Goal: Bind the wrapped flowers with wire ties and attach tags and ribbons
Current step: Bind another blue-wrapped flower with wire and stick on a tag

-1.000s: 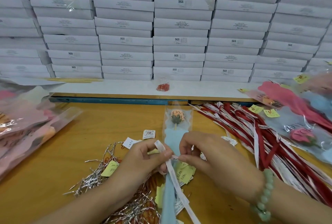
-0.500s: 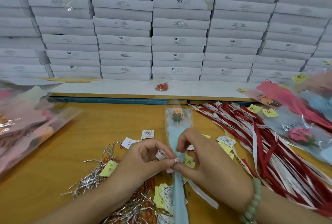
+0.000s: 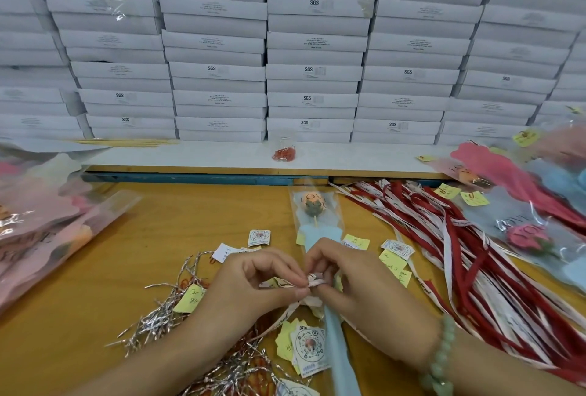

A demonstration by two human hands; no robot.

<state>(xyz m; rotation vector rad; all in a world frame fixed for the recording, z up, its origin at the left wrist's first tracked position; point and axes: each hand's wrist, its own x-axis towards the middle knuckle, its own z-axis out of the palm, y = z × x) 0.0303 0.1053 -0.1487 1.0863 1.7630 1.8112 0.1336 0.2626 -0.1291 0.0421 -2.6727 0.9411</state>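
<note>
While wrapped flower (image 3: 314, 205) lay lengthwise on table (image 3: 190, 221), left hand (image 3: 253, 281) and right hand (image 3: 355, 284) each pinched white ribbon (image 3: 314, 280) at its stem; best course seemed: pinches close to stem, ends pulled evenly, knot cinched snug without crushing film

Wooden table (image 3: 158, 253) carries ribbons (image 3: 459, 272), silver wire ties (image 3: 158, 321), tags (image 3: 309, 345) (yellow, white)

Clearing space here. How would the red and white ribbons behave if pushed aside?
The ribbons lie in loose curving strands, so they are likely floppy and light. Overlapped as they are, they would probably bunch and tangle.
</note>
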